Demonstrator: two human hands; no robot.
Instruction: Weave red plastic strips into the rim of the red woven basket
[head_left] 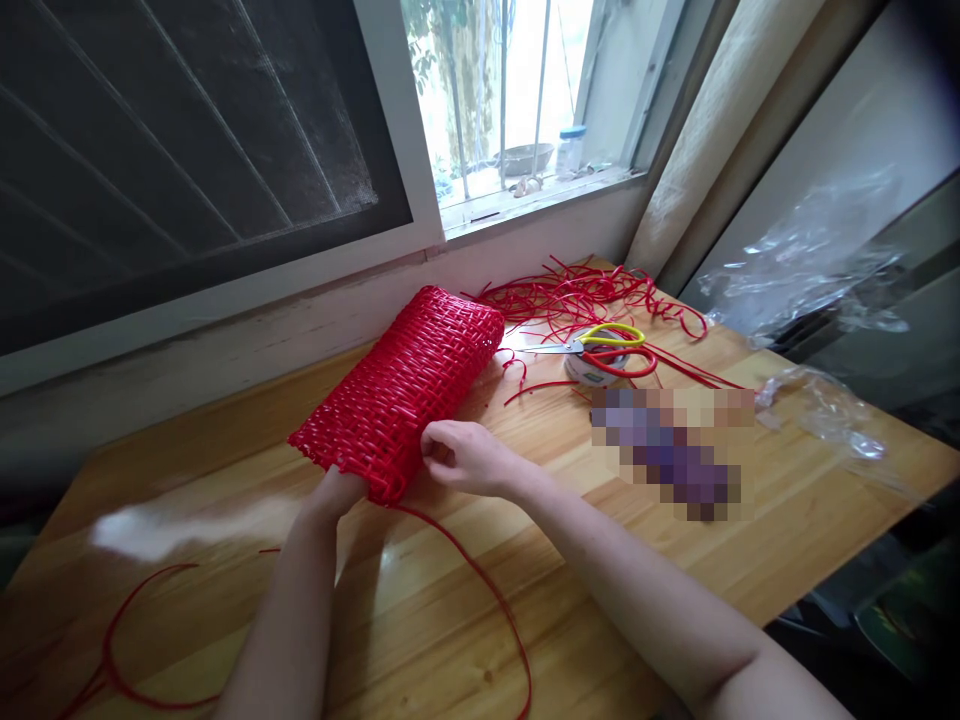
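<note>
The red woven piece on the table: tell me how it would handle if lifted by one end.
The red woven piece looks light, being open lattice of thin strands. It probably flexes yet holds shape, since it lies curved and domed on the table. The loose strand trailing from its near edge would likely drag along.

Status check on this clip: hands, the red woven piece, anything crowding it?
Left hand under near edge of red woven piece. Right hand pinching that edge. Loose red strand trails off toward the person. Scissors and strand pile behind, apart.

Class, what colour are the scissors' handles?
Yellow and red, on the scissors in the head view.
</note>
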